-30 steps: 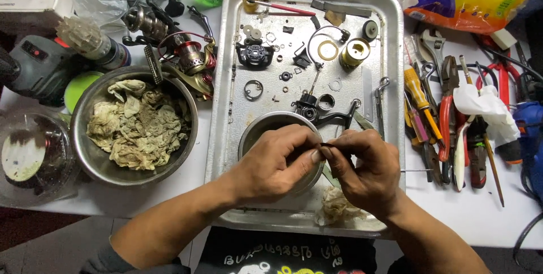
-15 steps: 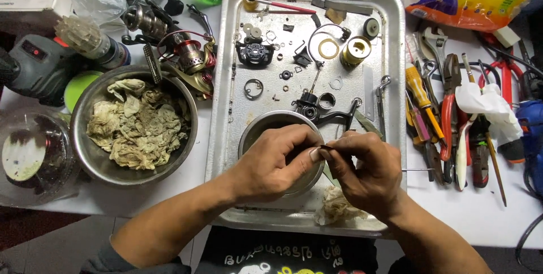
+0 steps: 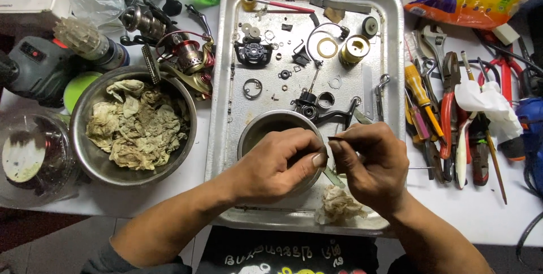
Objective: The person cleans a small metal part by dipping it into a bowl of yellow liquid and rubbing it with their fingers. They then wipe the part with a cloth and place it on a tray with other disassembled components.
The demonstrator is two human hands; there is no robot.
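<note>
A small dark metal part (image 3: 330, 138), too small to make out, is pinched between the fingertips of both hands, just above the right rim of a small round steel bowl (image 3: 266, 130) at the near end of a long rectangular metal tray (image 3: 223, 82). The left hand (image 3: 277, 164) is curled over the bowl, thumb and forefinger closed on the part. The right hand (image 3: 370, 164) meets it from the right, fingers bent and closed on the same piece, with a thin metal tool (image 3: 334, 178) slanting down beneath it. A crumpled pale rag (image 3: 339, 206) lies on the tray just near of the hands. Farther along the tray lie loose washers, rings, a brass-coloured spool (image 3: 354, 49) and a black reel body (image 3: 253, 53). Left of the tray stands a large steel bowl of stained rags (image 3: 136, 124). To the right lie red-handled pliers (image 3: 449, 104) and a yellow-handled screwdriver (image 3: 418, 90).
</note>
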